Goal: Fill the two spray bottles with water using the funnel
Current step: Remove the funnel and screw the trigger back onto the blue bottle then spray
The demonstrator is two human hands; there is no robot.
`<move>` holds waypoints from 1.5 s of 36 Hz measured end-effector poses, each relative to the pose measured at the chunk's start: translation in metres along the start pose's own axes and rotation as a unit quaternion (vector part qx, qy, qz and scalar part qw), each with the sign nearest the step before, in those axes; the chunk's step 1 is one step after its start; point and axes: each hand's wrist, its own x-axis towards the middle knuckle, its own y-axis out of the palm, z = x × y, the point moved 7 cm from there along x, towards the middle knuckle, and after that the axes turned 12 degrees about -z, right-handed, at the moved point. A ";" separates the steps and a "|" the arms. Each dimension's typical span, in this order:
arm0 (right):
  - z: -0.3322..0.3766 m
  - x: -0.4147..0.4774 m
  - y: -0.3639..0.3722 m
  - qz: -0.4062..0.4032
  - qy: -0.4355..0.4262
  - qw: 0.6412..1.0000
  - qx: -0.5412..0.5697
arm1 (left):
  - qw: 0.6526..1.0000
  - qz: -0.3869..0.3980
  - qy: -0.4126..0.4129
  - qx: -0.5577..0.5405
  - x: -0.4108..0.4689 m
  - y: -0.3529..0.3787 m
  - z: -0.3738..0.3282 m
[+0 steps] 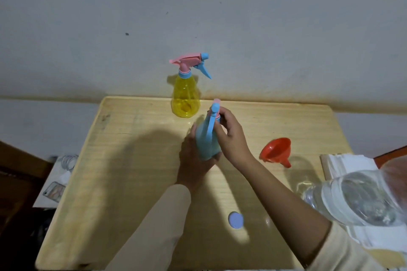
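Head view, one entry, our hands at table (pixel 132 160) centre. Item: blue spray bottle (pixel 207 145), held just off upright, long axis running from 6 o'clock at its base to 12 o'clock at its top, leaning slightly away from us. Left hand (pixel 193 160): wrapped round the lower body from the 9 o'clock side, fingers closed on it, forearm coming in from 7 o'clock. Right hand (pixel 231 136): at the neck from the 3 o'clock side, fingers curled round the collar of the trigger head (pixel 214 109), wrist raised, forearm coming in from 5 o'clock. We judge this a twisting grip on the head; whether it loosens or tightens we cannot tell, nor the water level inside. Item: yellow spray bottle (pixel 185 99), upright at 12 o'clock from our hands, head fitted, apart from the blue one. Item: red funnel (pixel 276 150), on its side at 3 o'clock from the right hand, near it, mouth toward 11 o'clock, spout toward 5 o'clock; the right hand is the nearer of the two. Item: clear water bottle (pixel 356 198), at 4 o'clock by the table edge. Item: round cap (pixel 236 220), loose on the table at 6 o'clock.
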 end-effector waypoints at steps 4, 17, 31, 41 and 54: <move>-0.012 0.015 -0.012 -0.026 0.052 0.998 0.023 | 0.998 0.048 0.032 0.020 0.009 0.001 -0.004; -0.024 0.034 -0.027 0.000 0.161 0.980 0.121 | 0.988 0.145 -0.022 -0.052 0.013 0.011 -0.009; 0.023 0.038 -0.047 0.031 0.177 0.942 0.283 | 0.975 0.205 0.025 -0.086 0.020 -0.015 -0.067; 0.065 0.032 -0.062 0.009 0.147 0.943 0.298 | 0.964 0.197 -0.026 -0.177 0.007 -0.030 -0.103; 0.108 0.002 -0.049 0.004 0.066 0.988 0.141 | 0.966 0.199 -0.002 -0.163 -0.012 -0.087 -0.117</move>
